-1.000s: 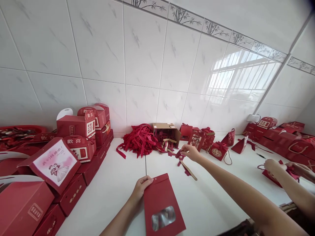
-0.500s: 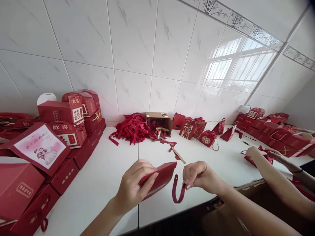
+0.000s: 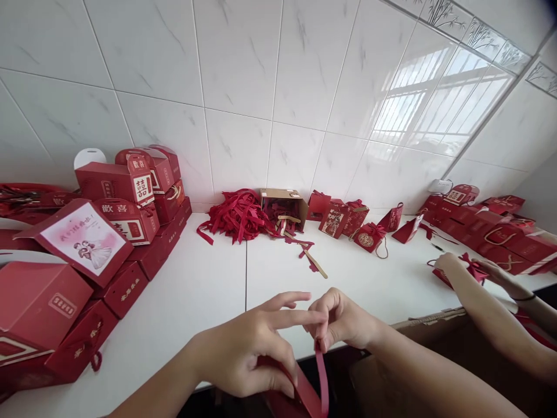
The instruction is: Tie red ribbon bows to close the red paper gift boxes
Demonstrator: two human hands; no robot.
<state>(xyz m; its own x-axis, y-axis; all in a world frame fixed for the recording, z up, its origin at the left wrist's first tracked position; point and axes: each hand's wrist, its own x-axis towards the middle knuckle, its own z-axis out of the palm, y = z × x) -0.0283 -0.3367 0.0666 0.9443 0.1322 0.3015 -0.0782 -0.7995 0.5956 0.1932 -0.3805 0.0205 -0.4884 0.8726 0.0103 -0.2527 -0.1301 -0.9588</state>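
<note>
My left hand (image 3: 256,342) grips the top of a red gift box (image 3: 307,395), low at the bottom edge of the view; much of the box is cut off or covered by fingers. Its thumb and lower fingers are closed on the box, while the index finger reaches over to my right hand. Pinched between the fingertips of my right hand (image 3: 342,319) is one end of a red strap (image 3: 322,377), which hangs down along the box's right side. Where its lower end lies cannot be seen.
Red boxes (image 3: 126,284) are stacked at left. A heap of red ribbons (image 3: 239,215) and a cardboard box (image 3: 285,194) of straps stand by the wall. Small red bags (image 3: 335,220) sit right of them. A co-worker's hands (image 3: 450,264) handle a red bag at right, beside an open carton (image 3: 429,319).
The red box has come down toward the table's front edge and turned in my left hand. My right hand has brought the strap against it, and both hands now meet.
</note>
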